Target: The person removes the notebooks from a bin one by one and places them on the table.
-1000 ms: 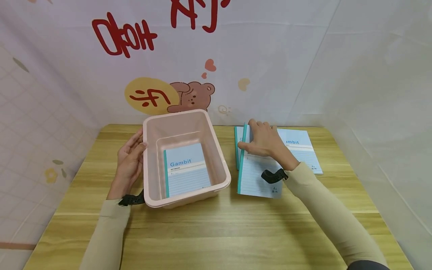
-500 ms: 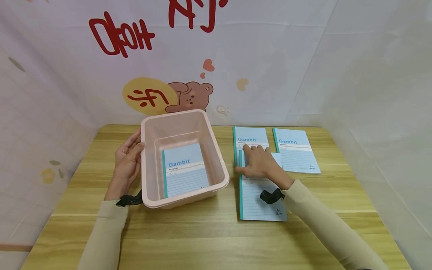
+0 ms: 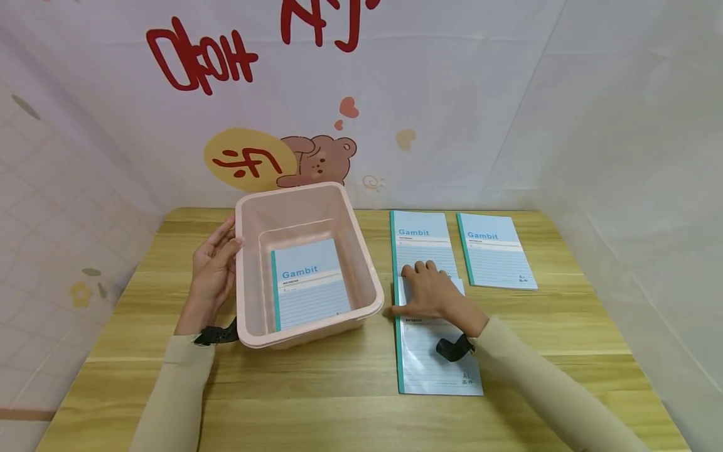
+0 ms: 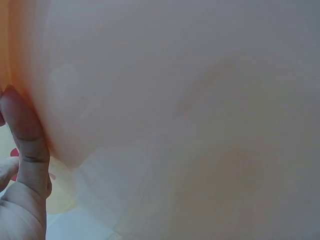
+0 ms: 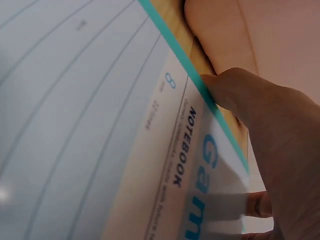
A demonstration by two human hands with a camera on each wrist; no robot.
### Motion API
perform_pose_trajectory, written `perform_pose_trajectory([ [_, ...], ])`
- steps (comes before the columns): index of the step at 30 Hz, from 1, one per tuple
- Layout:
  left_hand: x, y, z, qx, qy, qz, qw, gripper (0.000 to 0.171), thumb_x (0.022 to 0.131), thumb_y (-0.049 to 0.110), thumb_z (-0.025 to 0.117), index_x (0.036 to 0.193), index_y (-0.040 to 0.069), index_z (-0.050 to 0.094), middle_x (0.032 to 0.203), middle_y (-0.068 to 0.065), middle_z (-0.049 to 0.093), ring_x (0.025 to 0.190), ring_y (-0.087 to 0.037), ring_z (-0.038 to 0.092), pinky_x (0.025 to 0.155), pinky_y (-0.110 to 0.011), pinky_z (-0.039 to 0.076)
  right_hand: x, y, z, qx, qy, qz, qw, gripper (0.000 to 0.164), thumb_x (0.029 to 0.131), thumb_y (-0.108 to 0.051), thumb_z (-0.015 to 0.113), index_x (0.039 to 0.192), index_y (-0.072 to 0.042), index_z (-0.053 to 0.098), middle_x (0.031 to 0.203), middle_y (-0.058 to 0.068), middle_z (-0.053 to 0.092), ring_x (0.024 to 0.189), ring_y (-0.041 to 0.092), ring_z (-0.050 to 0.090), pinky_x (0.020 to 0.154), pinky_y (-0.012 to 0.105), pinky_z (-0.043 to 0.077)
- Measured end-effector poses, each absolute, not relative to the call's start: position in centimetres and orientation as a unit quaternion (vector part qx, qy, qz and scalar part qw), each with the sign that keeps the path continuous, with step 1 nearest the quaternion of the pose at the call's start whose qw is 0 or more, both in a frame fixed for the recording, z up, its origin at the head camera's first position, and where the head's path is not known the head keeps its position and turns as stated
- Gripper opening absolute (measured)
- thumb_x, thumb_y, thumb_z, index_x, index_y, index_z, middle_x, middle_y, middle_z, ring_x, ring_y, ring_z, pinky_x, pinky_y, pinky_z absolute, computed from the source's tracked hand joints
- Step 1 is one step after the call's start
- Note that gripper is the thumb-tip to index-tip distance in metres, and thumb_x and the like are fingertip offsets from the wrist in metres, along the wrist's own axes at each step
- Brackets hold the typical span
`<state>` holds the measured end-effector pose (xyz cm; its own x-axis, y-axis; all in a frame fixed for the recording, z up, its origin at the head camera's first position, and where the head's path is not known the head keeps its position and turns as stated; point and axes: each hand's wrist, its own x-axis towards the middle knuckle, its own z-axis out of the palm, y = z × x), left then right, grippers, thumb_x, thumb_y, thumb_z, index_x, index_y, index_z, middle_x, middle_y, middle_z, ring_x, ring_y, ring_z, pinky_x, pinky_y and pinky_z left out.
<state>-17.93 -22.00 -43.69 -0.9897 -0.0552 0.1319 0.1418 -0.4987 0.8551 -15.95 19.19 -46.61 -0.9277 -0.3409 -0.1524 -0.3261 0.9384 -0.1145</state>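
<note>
My left hand [image 3: 213, 276] holds the left rim of a pale pink plastic bin [image 3: 361, 263]. In the left wrist view the thumb [image 4: 24, 120] lies against the bin's outer wall. Inside the bin, a light blue notebook [image 3: 310, 289] marked Gambit lies flat. My right hand [image 3: 432, 295] grips the upper part of another such notebook [image 3: 437, 361], its teal spine to the left. In the right wrist view the thumb [image 5: 235, 90] meets the spine edge, while fingers [image 5: 260, 205] reach round the top edge. This notebook overlaps the lower part of a third notebook [image 3: 423, 248] behind it.
One more Gambit notebook [image 3: 497, 251] lies at the back right of the wooden table [image 3: 305, 402]. A white printed curtain [image 3: 452, 94] hangs behind the table's far edge, with pale sheets at both sides.
My right hand has drawn its notebook toward the table's near side, uncovering more of the notebooks at the back. My left hand and the bin stay nearly in place.
</note>
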Motion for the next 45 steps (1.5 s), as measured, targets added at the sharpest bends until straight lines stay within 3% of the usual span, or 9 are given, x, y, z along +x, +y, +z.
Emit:
perform_pose_trajectory([
  [8, -17.8, -22.2, -43.8, -0.045, -0.497, -0.865, 0.051, 0.064, 0.100, -0.004, 0.058, 0.157, -0.007, 0.029, 0.121, -0.009, 0.059, 0.100, -0.010, 0.068, 0.084, -0.019, 0.061, -15.1, 19.1, -45.9, -0.180, 0.980, -0.037, 0.077, 0.096, 0.062, -0.089, 0.071, 0.123, -0.014, 0.066, 0.110, 0.008, 0.061, 0.100, 0.028, 0.056, 0.075, 0.049, 0.056],
  [12, -17.8, -22.2, -43.9, -0.048, -0.493, -0.867, 0.050, 0.064, 0.100, -0.005, 0.057, 0.157, -0.007, 0.029, 0.119, -0.008, 0.060, 0.099, -0.010, 0.069, 0.082, -0.019, 0.062, -14.9, 19.2, -45.4, -0.192, 0.978, -0.035, 0.073, 0.091, 0.065, -0.085, 0.074, 0.125, -0.016, 0.068, 0.111, 0.008, 0.063, 0.100, 0.028, 0.058, 0.077, 0.051, 0.057],
  [21, -17.9, -22.0, -43.8, -0.049, -0.497, -0.865, 0.050, 0.064, 0.100, -0.005, 0.058, 0.157, -0.007, 0.030, 0.119, -0.010, 0.059, 0.100, -0.011, 0.068, 0.083, -0.018, 0.061, -15.4, 20.2, -44.6, -0.202, 0.977, -0.059, 0.036, 0.073, 0.076, -0.072, 0.077, 0.119, -0.014, 0.069, 0.103, 0.007, 0.063, 0.088, 0.021, 0.056, 0.069, 0.039, 0.054],
  [27, -17.9, -22.0, -43.7, -0.047, -0.502, -0.862, 0.049, 0.064, 0.100, -0.004, 0.058, 0.158, -0.006, 0.030, 0.122, -0.011, 0.058, 0.101, -0.010, 0.067, 0.085, -0.019, 0.061, -16.5, 21.0, -42.9, -0.196, 0.976, -0.096, 0.021, 0.071, 0.083, -0.068, 0.073, 0.128, -0.013, 0.066, 0.125, 0.013, 0.063, 0.106, 0.031, 0.058, 0.084, 0.049, 0.057],
  [32, -17.9, -22.1, -43.7, -0.044, -0.502, -0.863, 0.050, 0.065, 0.100, -0.004, 0.058, 0.158, -0.007, 0.028, 0.123, -0.010, 0.058, 0.102, -0.010, 0.067, 0.085, -0.019, 0.061, -17.6, 21.3, -41.3, -0.193, 0.973, -0.123, 0.012, 0.079, 0.085, -0.072, 0.067, 0.142, -0.019, 0.058, 0.144, 0.015, 0.054, 0.126, 0.038, 0.050, 0.096, 0.058, 0.053],
  [45, -17.7, -22.1, -43.5, -0.044, -0.503, -0.862, 0.050, 0.065, 0.100, -0.003, 0.058, 0.157, -0.008, 0.028, 0.123, -0.011, 0.058, 0.101, -0.010, 0.068, 0.086, -0.020, 0.061, -19.6, 19.5, -37.0, -0.213, 0.966, -0.124, -0.073, 0.085, 0.085, -0.071, 0.066, 0.151, -0.021, 0.047, 0.155, 0.015, 0.042, 0.143, 0.039, 0.036, 0.116, 0.064, 0.032],
])
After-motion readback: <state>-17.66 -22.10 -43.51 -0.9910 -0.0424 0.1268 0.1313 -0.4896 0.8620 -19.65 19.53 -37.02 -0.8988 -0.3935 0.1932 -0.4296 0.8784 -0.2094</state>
